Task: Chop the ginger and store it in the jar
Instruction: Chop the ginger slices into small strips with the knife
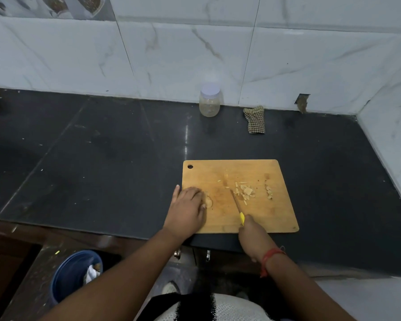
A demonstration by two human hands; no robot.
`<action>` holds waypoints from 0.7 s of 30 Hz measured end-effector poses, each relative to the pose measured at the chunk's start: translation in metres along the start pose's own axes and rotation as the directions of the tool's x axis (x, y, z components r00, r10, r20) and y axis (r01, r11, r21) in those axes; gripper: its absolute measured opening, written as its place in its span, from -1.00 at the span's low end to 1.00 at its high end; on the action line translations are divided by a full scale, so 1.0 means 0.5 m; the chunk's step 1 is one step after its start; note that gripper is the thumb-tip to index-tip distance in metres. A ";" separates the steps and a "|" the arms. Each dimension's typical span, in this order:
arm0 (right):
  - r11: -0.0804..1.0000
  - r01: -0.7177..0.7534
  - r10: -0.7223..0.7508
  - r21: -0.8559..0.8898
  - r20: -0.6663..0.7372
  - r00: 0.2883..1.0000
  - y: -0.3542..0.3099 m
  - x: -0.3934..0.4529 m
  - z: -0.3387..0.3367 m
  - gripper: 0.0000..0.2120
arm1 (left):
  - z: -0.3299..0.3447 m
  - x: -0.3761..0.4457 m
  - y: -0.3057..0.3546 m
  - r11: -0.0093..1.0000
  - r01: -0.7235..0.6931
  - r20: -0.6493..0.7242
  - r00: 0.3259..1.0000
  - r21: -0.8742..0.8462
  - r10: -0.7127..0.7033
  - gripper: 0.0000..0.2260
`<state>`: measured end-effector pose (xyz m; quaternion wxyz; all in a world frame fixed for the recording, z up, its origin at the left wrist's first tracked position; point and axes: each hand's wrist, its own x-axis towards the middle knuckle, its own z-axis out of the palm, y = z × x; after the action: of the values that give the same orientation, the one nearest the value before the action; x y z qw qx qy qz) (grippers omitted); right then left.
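The cutting board (pixel 239 195) sits at the counter's (pixel 102 158) near edge, dark surface around it. The left hand (pixel 188 208) presses a ginger piece (pixel 208 200); the right hand (pixel 252 235) grips the knife (pixel 237 206) beside chopped ginger (pixel 244 192). The lidded jar (pixel 209 100) stands far, against the wall.

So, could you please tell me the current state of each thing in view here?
Jar: upright, lid on, by the wall.
Ginger piece: uncut, under the left hand.
Chopped ginger: scattered on the cutting board.
Knife: gripped by the right hand.
Checked cloth: crumpled on the counter.
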<state>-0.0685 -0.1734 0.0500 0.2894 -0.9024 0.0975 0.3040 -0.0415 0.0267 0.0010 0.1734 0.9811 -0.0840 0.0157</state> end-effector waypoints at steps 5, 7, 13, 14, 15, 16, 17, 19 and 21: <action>1.000 -0.016 0.016 0.017 -0.010 1.000 0.000 0.003 0.000 -0.69 | -0.009 -0.006 -0.009 0.997 0.071 0.019 0.997 -0.041 -0.070 -0.63; 0.999 -0.033 0.034 0.038 -0.035 0.999 0.003 0.002 -0.006 -0.69 | -0.011 -0.005 -0.007 0.998 0.055 0.023 0.998 -0.028 -0.055 -0.62; 0.999 0.015 -0.015 0.049 -0.008 1.000 0.013 -0.013 0.001 -0.73 | -0.018 0.001 0.007 0.997 -0.004 0.005 1.000 0.076 0.004 -0.68; 0.998 0.021 -0.021 0.054 0.000 1.000 0.017 -0.015 0.005 -0.72 | -0.019 0.000 0.009 0.995 -0.009 -0.007 1.000 0.099 0.010 -0.71; 0.998 0.025 -0.025 0.057 0.008 1.000 0.021 -0.017 0.007 -0.71 | -0.018 -0.003 0.009 0.992 -0.014 -0.018 1.000 0.123 0.016 -0.75; 0.998 0.028 -0.029 0.060 0.013 0.999 0.025 -0.020 0.009 -0.71 | -0.015 -0.006 0.009 0.989 -0.017 -0.025 0.999 0.145 0.021 -0.78; 0.998 0.031 -0.032 0.061 0.015 0.999 0.028 -0.023 0.010 -0.70 | -0.012 -0.009 0.007 0.987 -0.018 -0.032 0.999 0.158 0.023 -0.79; 0.998 0.039 -0.039 0.057 0.011 0.999 0.032 -0.025 0.011 -0.70 | -0.006 -0.014 0.003 0.988 -0.011 -0.056 0.998 0.156 0.020 -0.81; 0.997 0.045 -0.046 0.055 0.011 0.999 0.035 -0.023 0.011 -0.70 | -0.004 -0.014 0.002 0.992 -0.016 -0.086 0.996 0.125 0.027 -0.83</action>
<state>-0.0865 -0.1845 0.0453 0.3216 -0.8942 0.0834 0.2998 -0.0484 0.0274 0.0028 0.1152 0.9874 -0.0859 0.0659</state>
